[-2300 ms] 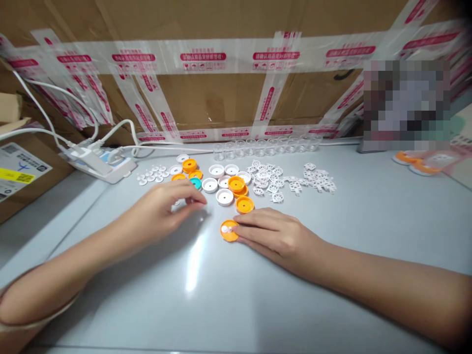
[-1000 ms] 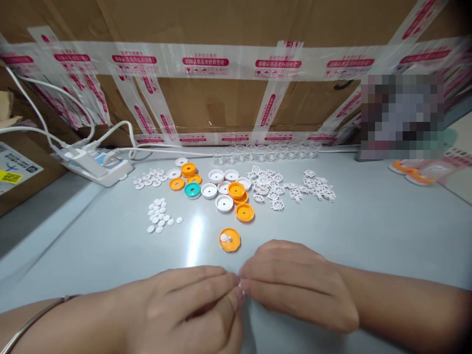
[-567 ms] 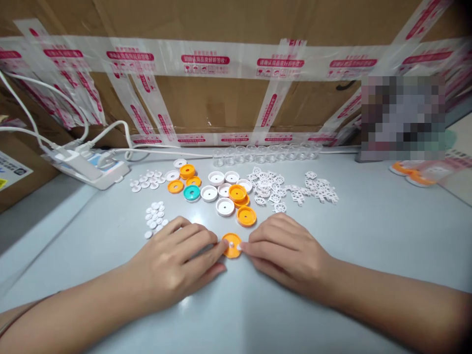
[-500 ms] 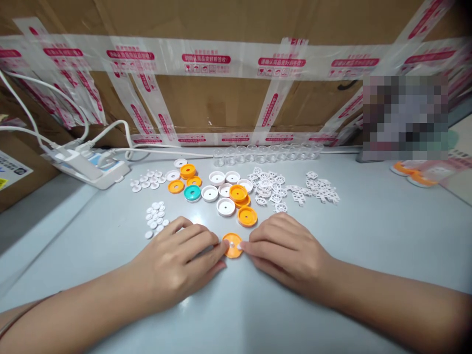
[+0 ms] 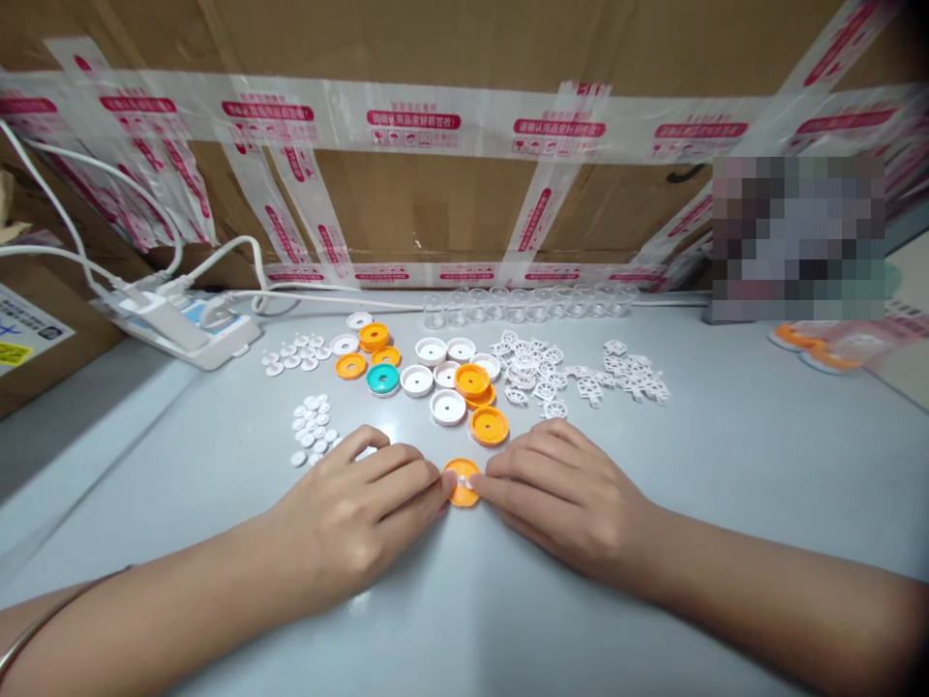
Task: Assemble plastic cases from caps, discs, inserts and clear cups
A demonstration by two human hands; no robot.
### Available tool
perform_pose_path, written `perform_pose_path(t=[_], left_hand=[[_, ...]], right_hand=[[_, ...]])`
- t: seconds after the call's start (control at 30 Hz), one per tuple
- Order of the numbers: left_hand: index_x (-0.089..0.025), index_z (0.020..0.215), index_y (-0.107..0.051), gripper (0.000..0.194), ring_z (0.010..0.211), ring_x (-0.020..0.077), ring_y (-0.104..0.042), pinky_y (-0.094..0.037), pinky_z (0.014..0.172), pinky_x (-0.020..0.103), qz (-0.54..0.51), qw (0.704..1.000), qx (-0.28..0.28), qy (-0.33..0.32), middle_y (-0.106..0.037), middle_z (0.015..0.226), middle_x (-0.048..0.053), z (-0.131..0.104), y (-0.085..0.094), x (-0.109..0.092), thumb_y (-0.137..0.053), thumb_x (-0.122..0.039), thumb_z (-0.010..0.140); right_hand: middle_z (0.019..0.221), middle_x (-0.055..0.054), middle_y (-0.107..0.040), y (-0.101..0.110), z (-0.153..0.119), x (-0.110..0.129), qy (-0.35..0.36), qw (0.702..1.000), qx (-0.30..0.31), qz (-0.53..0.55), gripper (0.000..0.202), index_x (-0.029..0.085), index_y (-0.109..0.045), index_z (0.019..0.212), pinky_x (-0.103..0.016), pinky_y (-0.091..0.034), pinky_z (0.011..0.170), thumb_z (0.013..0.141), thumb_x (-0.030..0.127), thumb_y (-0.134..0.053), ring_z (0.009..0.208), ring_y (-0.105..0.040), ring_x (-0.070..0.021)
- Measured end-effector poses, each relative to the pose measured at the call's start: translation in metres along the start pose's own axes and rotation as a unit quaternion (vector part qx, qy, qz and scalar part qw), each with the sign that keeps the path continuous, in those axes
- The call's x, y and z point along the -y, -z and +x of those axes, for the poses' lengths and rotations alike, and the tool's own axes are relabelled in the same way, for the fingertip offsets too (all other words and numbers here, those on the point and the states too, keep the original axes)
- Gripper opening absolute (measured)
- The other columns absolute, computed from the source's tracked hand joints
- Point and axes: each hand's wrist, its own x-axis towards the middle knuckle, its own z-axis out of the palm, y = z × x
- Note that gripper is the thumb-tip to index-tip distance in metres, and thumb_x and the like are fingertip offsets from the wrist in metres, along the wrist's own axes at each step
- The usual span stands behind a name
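An orange round plastic disc (image 5: 463,498) lies on the grey table between my hands. My left hand (image 5: 370,503) has its thumb and fingers closed at the disc's left edge. From the other side, my right hand (image 5: 573,489) is pinched over the disc, its fingertips at a small white plastic piece (image 5: 464,481) near the centre. Part of that piece is hidden by the fingers. Just beyond are more orange discs (image 5: 489,426), white round cups (image 5: 448,408) and a teal disc (image 5: 382,378).
Small white caps (image 5: 311,423) and stemmed white discs (image 5: 296,353) lie at left. White spoked parts (image 5: 533,366) and white cut-out parts (image 5: 635,376) are at right. Clear cups (image 5: 537,306) line the cardboard box (image 5: 428,203). A power strip (image 5: 218,334) stands back left.
My right fingertips and the small white piece have come closer to the disc's centre. The left fingers stay at the disc's edge. The whole view has shifted slightly.
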Motion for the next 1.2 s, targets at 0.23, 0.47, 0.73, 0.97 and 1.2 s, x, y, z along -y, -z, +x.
perform_pose_path(t=[0.23, 0.47, 0.73, 0.97, 1.2], left_hand=[[-0.012, 0.111, -0.057, 0.023, 0.081, 0.0165, -0.058, -0.036, 0.069, 0.032, -0.009, 1.000, 0.000, -0.008, -0.067, 0.086, 0.006, -0.0036, -0.0014, 0.0019, -0.048, -0.012, 0.089], [-0.012, 0.112, -0.056, 0.024, 0.084, 0.0170, -0.058, -0.037, 0.071, 0.033, -0.009, 1.000, -0.010, -0.003, -0.067, 0.088, 0.006, -0.0049, -0.0035, 0.0015, -0.045, -0.012, 0.091], [-0.013, 0.110, -0.057, 0.023, 0.084, 0.0172, -0.059, -0.038, 0.071, 0.033, -0.015, 1.000, -0.014, 0.003, -0.067, 0.089, 0.007, -0.0046, -0.0034, 0.0000, -0.046, -0.011, 0.090], [-0.013, 0.104, -0.058, 0.019, 0.078, 0.0156, -0.059, -0.039, 0.071, 0.032, -0.031, 0.998, -0.051, 0.006, -0.067, 0.085, 0.006, -0.0045, -0.0033, -0.0019, -0.045, -0.011, 0.090], [-0.016, 0.099, -0.060, 0.016, 0.072, 0.0126, -0.060, -0.042, 0.070, 0.028, -0.042, 0.993, -0.099, 0.045, -0.068, 0.081, 0.002, 0.0006, 0.0025, 0.0045, -0.058, -0.014, 0.083]], right_hand=[[0.085, -0.006, -0.067, -0.0004, -0.0022, -0.0019, 0.012, 1.000, 0.020, 0.000, 0.015, 0.012, -0.059, 0.099, -0.033, -0.038, 0.071, 0.087, 0.011, -0.051, 0.079, -0.056, -0.0160], [0.084, -0.006, -0.066, -0.0002, -0.0027, -0.0022, 0.002, 1.000, 0.028, 0.009, 0.015, 0.014, -0.058, 0.100, -0.032, -0.038, 0.072, 0.087, 0.014, -0.052, 0.078, -0.056, -0.0151], [0.082, -0.005, -0.066, 0.0008, 0.0017, -0.0001, -0.018, 0.999, 0.027, 0.025, 0.015, 0.015, -0.061, 0.093, -0.032, -0.040, 0.071, 0.084, 0.011, -0.050, 0.076, -0.057, -0.0150], [0.082, -0.005, -0.066, 0.0003, 0.0051, 0.0038, -0.033, 0.999, 0.023, 0.030, 0.016, 0.017, -0.062, 0.092, -0.031, -0.041, 0.071, 0.083, 0.012, -0.049, 0.076, -0.058, -0.0150], [0.083, -0.005, -0.067, 0.0016, 0.0063, 0.0030, -0.040, 0.998, 0.008, 0.042, 0.014, 0.016, -0.059, 0.095, -0.030, -0.043, 0.072, 0.083, 0.018, -0.054, 0.078, -0.060, -0.0157]])
